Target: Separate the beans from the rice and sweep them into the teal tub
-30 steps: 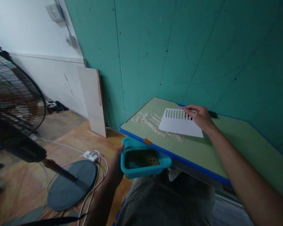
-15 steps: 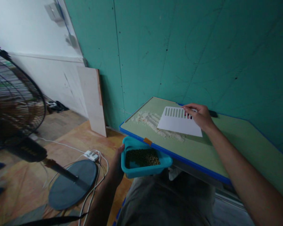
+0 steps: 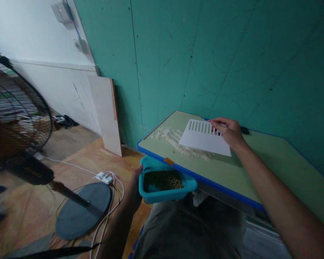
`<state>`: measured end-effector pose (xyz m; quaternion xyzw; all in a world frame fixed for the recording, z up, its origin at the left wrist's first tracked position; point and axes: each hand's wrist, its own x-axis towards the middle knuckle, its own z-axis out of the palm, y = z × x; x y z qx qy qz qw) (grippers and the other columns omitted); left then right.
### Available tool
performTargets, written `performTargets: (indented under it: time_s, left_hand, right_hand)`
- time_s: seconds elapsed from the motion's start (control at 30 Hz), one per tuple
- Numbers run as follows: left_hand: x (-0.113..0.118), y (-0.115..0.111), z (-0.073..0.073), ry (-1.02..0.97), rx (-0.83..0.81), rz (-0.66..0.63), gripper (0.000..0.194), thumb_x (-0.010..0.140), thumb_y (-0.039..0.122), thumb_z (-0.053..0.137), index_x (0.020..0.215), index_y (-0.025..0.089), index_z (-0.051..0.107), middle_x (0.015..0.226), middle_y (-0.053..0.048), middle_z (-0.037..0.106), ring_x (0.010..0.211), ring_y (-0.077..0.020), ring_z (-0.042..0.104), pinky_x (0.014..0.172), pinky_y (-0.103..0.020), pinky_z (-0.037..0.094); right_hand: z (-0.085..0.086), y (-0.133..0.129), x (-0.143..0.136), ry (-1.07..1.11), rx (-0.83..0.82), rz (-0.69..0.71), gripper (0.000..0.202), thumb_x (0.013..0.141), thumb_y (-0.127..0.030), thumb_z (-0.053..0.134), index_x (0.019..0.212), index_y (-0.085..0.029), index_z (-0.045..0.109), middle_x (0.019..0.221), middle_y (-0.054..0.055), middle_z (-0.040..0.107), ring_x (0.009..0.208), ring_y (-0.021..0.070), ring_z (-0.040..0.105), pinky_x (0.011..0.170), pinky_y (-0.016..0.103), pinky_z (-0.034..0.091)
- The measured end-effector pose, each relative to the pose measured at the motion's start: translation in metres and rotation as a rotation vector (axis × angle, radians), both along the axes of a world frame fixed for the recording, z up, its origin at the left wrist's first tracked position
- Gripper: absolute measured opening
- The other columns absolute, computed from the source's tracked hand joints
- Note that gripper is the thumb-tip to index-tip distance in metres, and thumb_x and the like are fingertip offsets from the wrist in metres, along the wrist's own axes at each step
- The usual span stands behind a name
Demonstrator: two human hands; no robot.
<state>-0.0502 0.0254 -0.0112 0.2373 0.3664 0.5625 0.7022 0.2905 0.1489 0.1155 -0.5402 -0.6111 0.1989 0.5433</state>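
Observation:
My left hand [image 3: 135, 190] grips the left end of a turquoise plastic basin [image 3: 162, 196], held just below the table's front edge. Dark green beans [image 3: 159, 180] and some paler, yellowish ones [image 3: 176, 182] lie inside it. In my right hand [image 3: 230, 133] is a white dough scraper [image 3: 203, 139], pinched at its slotted upper edge and tilted over the table. Off-white, rice-like grains [image 3: 172, 138] are spread on the tabletop, partly under the scraper. The left fingers are mostly hidden behind the basin.
The pale green table [image 3: 275, 162] has a blue rim and stands against a green wall [image 3: 162, 64]. A dark object [image 3: 244, 130] lies at its back. To the left are a standing fan [image 3: 24, 144], a power strip [image 3: 104, 177] with white cables, and a leaning board [image 3: 105, 115].
The scraper and my right hand have shifted very slightly up and to the left. The basin stays in place.

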Motion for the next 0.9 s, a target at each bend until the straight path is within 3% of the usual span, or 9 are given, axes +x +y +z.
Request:
performTargets:
  time_s: [0.3, 0.47, 0.7, 0.9]
  left_hand:
    - [0.004, 0.0, 0.002, -0.036, 0.003, 0.028, 0.035, 0.078, 0.053, 0.077, 0.086, 0.019, 0.078, 0.08, -0.004, 0.083, 0.101, -0.0318, 0.076, 0.098, -0.039, 0.055]
    - [0.006, -0.003, 0.006, -0.05, -0.016, 0.022, 0.036, 0.081, 0.052, 0.074, 0.091, 0.018, 0.079, 0.083, -0.005, 0.084, 0.105, -0.0318, 0.076, 0.101, -0.04, 0.054]
    - [0.007, -0.001, 0.004, -0.043, -0.028, 0.037, 0.036, 0.078, 0.053, 0.076, 0.087, 0.019, 0.079, 0.08, -0.004, 0.084, 0.102, -0.0311, 0.076, 0.098, -0.039, 0.055]
    - [0.008, -0.002, 0.008, -0.014, -0.008, 0.05, 0.033, 0.081, 0.053, 0.074, 0.085, 0.021, 0.079, 0.074, -0.001, 0.082, 0.1, -0.0293, 0.077, 0.096, -0.038, 0.056]
  right_hand:
    - [0.001, -0.009, -0.021, -0.106, 0.045, 0.081, 0.021, 0.082, -0.04, 0.071, 0.088, -0.022, 0.078, 0.074, 0.004, 0.071, 0.06, 0.0166, 0.059, 0.057, 0.03, 0.045]
    - [0.005, -0.018, -0.042, -0.114, 0.111, 0.149, 0.026, 0.086, -0.043, 0.068, 0.092, -0.02, 0.078, 0.073, 0.004, 0.07, 0.061, 0.0158, 0.06, 0.057, 0.029, 0.047]
    - [0.008, -0.029, -0.062, -0.102, 0.061, 0.257, 0.025, 0.088, -0.042, 0.069, 0.094, -0.02, 0.078, 0.074, 0.003, 0.07, 0.06, 0.015, 0.061, 0.057, 0.028, 0.048]
    - [0.009, -0.03, -0.06, -0.105, 0.103, 0.191, 0.023, 0.088, -0.041, 0.068, 0.092, -0.021, 0.078, 0.075, 0.004, 0.071, 0.061, 0.0153, 0.061, 0.057, 0.028, 0.048]
